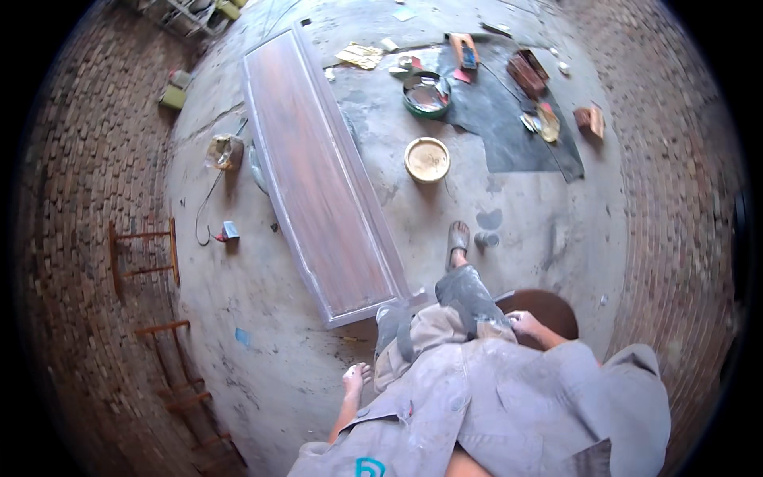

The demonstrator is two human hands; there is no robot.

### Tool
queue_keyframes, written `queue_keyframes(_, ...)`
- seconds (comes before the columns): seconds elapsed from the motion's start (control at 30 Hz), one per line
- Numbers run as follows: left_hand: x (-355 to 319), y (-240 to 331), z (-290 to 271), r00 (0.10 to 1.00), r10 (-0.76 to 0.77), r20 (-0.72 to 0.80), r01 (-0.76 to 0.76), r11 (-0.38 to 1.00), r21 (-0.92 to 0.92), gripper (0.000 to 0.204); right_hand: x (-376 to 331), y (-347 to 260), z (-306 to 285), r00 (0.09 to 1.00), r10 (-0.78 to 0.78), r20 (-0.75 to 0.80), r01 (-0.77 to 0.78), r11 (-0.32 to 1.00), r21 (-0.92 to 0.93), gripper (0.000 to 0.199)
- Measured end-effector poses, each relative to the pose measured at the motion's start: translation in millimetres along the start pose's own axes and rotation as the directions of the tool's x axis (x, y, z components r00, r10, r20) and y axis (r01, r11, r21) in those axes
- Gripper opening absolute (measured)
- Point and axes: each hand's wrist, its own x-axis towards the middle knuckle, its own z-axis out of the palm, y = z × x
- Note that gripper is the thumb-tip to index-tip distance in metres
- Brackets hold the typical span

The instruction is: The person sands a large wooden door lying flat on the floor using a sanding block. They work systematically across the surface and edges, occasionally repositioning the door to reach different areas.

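My left hand (358,374) hangs beside my left thigh, its dusty fingers loosely bent and apart, with nothing visible in them. My right hand (524,323) is curled next to my right trouser leg (470,292), in front of a brown round seat-like shape (548,310); whatever its fingers may hold is hidden. Ahead of me on the left lies a long wooden panel (318,175), reddish brown with greyish white edges. It is raised off the floor on supports that are mostly covered. Its near end reaches my left knee, and neither hand touches it.
Beyond my sandaled foot (458,237) stand a pale-topped bucket (427,159) and a green tub (427,114) of odds and ends. A dark sheet (517,143) lies to the right, near a brown box (527,74). Wooden frames (145,250) lean by the left brick wall (75,183).
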Motion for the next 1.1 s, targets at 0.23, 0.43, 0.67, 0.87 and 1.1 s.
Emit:
queue_keyframes(0.23, -73.9, 134.6, 148.0, 0.970, 0.236, 0.053, -0.240, 0.968, 0.076, 0.040, 45.8, -10.0, -153.1, 0.993, 0.094, 0.067, -0.092, 0.995, -0.031, 0.041)
queue_keyframes(0.43, -91.1, 224.4, 224.4, 0.892, 0.439, 0.108, -0.447, 0.892, 0.066, 0.040, 48.0, -31.7, -208.0, 0.976, 0.149, 0.161, -0.128, 0.983, -0.132, 0.043)
queue_keyframes(0.67, -69.9, 184.5, 213.0, 0.940, 0.342, 0.008, -0.339, 0.930, 0.143, 0.037, 52.8, -41.0, -218.1, 0.982, 0.072, 0.172, -0.051, 0.991, -0.122, 0.040)
queue_keyframes(0.87, -56.1, 112.6, 193.9, 0.990, 0.132, -0.053, -0.123, 0.981, 0.148, 0.033, 86.8, -61.6, -228.3, 0.965, 0.194, 0.178, -0.216, 0.970, 0.113, 0.040)
queue_keyframes(1.1, -23.9, 127.2, 216.2, 0.935, 0.350, 0.064, -0.328, 0.777, 0.537, 0.033, 118.8, -94.0, -241.5, 0.988, 0.128, 0.090, -0.146, 0.961, 0.234, 0.040)
